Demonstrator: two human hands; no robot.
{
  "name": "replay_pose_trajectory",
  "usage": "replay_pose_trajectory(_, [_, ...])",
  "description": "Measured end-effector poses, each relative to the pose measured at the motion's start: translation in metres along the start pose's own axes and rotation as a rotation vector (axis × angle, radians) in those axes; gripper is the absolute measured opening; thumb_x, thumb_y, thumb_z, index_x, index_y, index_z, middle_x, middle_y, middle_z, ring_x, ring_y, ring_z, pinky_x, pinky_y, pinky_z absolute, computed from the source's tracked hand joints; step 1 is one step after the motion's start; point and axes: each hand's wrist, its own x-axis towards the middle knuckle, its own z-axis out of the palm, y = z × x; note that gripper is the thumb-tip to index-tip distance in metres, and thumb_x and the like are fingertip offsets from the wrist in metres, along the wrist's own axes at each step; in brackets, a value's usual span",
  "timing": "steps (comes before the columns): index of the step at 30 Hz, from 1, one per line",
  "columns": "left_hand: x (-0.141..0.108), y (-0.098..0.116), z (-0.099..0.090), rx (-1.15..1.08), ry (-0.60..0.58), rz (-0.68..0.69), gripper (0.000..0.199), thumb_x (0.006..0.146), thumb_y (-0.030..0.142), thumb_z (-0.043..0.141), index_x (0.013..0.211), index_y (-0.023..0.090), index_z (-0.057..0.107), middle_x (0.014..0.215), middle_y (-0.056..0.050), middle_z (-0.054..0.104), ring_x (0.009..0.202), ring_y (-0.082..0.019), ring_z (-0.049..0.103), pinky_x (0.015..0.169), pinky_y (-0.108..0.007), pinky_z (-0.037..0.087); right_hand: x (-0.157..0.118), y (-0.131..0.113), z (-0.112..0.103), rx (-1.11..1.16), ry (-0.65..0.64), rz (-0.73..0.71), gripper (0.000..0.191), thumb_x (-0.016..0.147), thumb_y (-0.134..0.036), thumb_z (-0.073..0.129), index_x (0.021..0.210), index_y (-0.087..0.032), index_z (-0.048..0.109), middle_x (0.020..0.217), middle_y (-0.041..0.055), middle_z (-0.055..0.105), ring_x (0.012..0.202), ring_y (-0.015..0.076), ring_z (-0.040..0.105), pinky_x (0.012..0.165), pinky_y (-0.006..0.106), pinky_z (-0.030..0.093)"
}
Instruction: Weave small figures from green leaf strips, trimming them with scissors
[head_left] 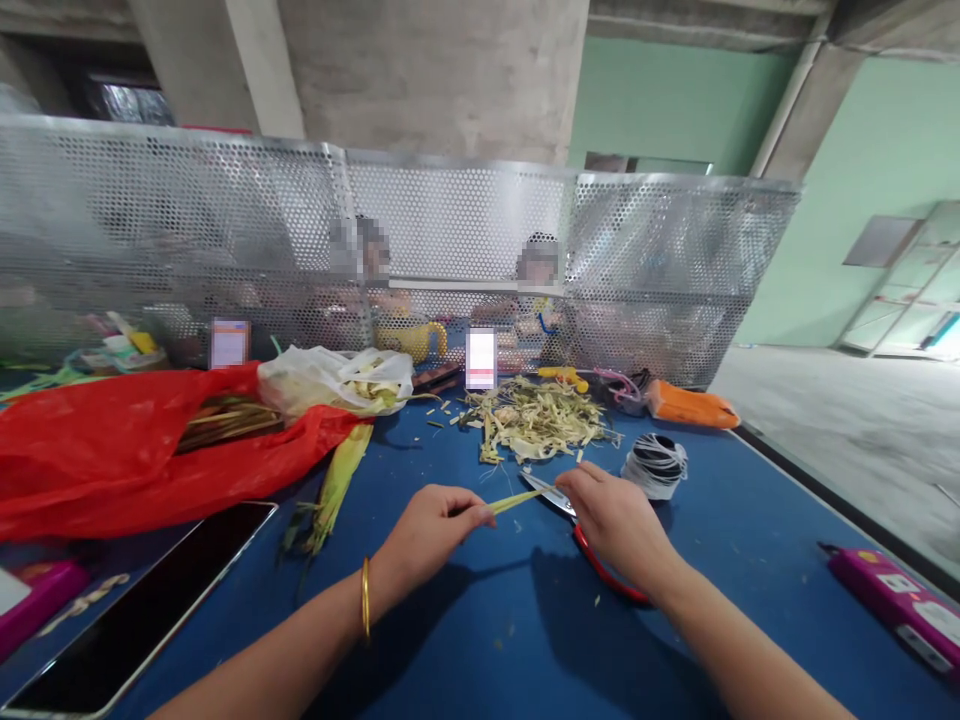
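A thin yellow-green strip of dried husk or leaf (516,500) is stretched between my two hands, above the blue table. My left hand (435,530), with a gold bangle at the wrist, pinches the strip's left end. The other end is pinched by my right hand (611,515). Beneath and beside my right hand lie scissors with red handles (604,570), their blades pointing away to the left. A spool of pale grey cord (655,466) stands just beyond my right hand. Past both hands sits a heap of dry husk scraps (536,420).
On the left are a red plastic bag (135,450), a white plastic bag (322,375), a husk bundle (341,485) and a dark phone-like slab (142,610). A purple box (896,605) and an orange packet (691,404) lie right. A perforated metal screen (465,220) closes the back.
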Motion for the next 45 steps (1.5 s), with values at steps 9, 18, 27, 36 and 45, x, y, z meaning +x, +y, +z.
replay_pose_trajectory(9, [-0.005,0.008,0.01,-0.208,-0.043,-0.102,0.036,0.069,0.045,0.057,0.07,0.012,0.07,0.046,0.006,0.035,0.047,-0.008,0.027,0.048,-0.024,0.019,0.004,-0.014,0.015,-0.127,0.128,0.144,0.018,0.089,-0.019,0.042,0.083,-0.018,0.058,0.082,0.0064,0.066,0.067,0.0161,0.061,0.057,0.024,0.035])
replay_pose_trajectory(18, [-0.013,0.01,0.008,-0.44,-0.097,-0.213,0.029,0.063,0.041,0.062,0.065,0.012,0.068,0.042,0.008,0.032,0.042,-0.005,0.021,0.045,-0.024,0.012,0.009,0.004,-0.009,-0.008,0.499,0.318,0.022,0.085,-0.028,0.04,0.079,-0.019,0.059,0.077,0.0082,0.067,0.071,0.0207,0.06,0.067,0.029,0.04])
replay_pose_trajectory(27, [-0.005,0.002,0.006,-0.473,0.06,-0.218,0.024,0.067,0.033,0.059,0.071,0.011,0.069,0.047,0.006,0.038,0.042,-0.005,0.024,0.044,-0.022,0.014,0.012,0.014,-0.002,0.101,0.156,0.294,0.035,0.091,-0.034,0.035,0.106,-0.016,0.062,0.093,0.0106,0.067,0.077,0.0213,0.063,0.068,0.03,0.043])
replay_pose_trajectory(36, [0.013,-0.021,-0.006,-0.242,0.296,-0.169,0.027,0.073,0.033,0.054,0.072,0.011,0.071,0.049,0.004,0.043,0.047,-0.008,0.034,0.048,-0.023,0.024,-0.015,0.017,-0.014,-0.359,-0.533,0.176,0.06,0.066,-0.008,0.052,0.125,-0.016,0.054,0.099,0.0153,0.066,0.089,0.0286,0.063,0.066,0.031,0.038])
replay_pose_trajectory(45, [0.016,-0.023,-0.019,0.14,0.403,-0.102,0.032,0.079,0.035,0.05,0.08,0.016,0.076,0.059,-0.002,0.064,0.057,-0.014,0.053,0.055,-0.024,0.031,-0.005,0.009,0.001,0.396,-0.44,0.335,0.041,0.071,-0.021,0.054,0.112,-0.019,0.061,0.086,0.0059,0.068,0.064,0.0185,0.062,0.058,0.027,0.043])
